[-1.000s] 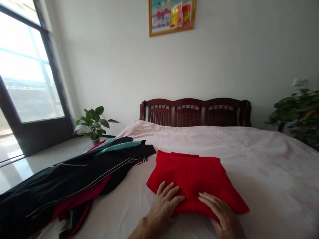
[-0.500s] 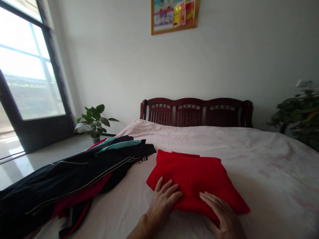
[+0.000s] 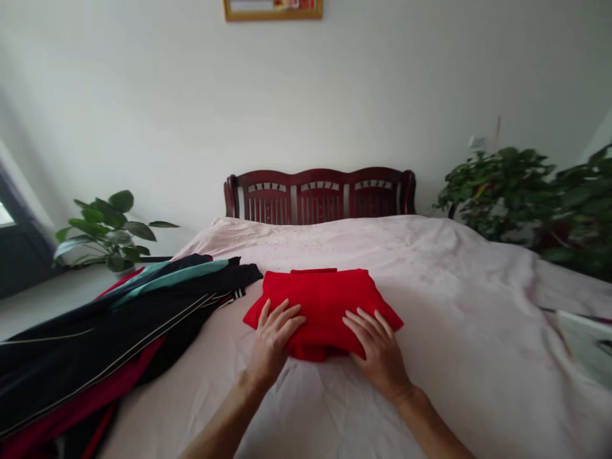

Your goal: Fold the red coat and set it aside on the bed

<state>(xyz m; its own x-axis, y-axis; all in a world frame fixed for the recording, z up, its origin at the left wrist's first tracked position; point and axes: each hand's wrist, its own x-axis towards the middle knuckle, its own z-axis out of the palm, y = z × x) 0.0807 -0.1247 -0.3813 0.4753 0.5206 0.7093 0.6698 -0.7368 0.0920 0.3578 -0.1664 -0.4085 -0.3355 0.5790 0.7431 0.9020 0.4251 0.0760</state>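
Head view: both hands are lying flat on a folded red garment (image 3: 321,306) in the middle of the bed (image 3: 459,331).
Left hand (image 3: 273,338): fingers spread, palm pressing the near left corner.
Right hand (image 3: 377,347): fingers spread, resting on the near right edge.
Garment feel: it is looking soft, light and limp, so the folds are likely to be slipping if lifted by one corner.
Where to hold: sliding both palms under the near edge is looking safest.
Beside it: dark striped clothes (image 3: 124,325) are sprawling to the left, just apart.
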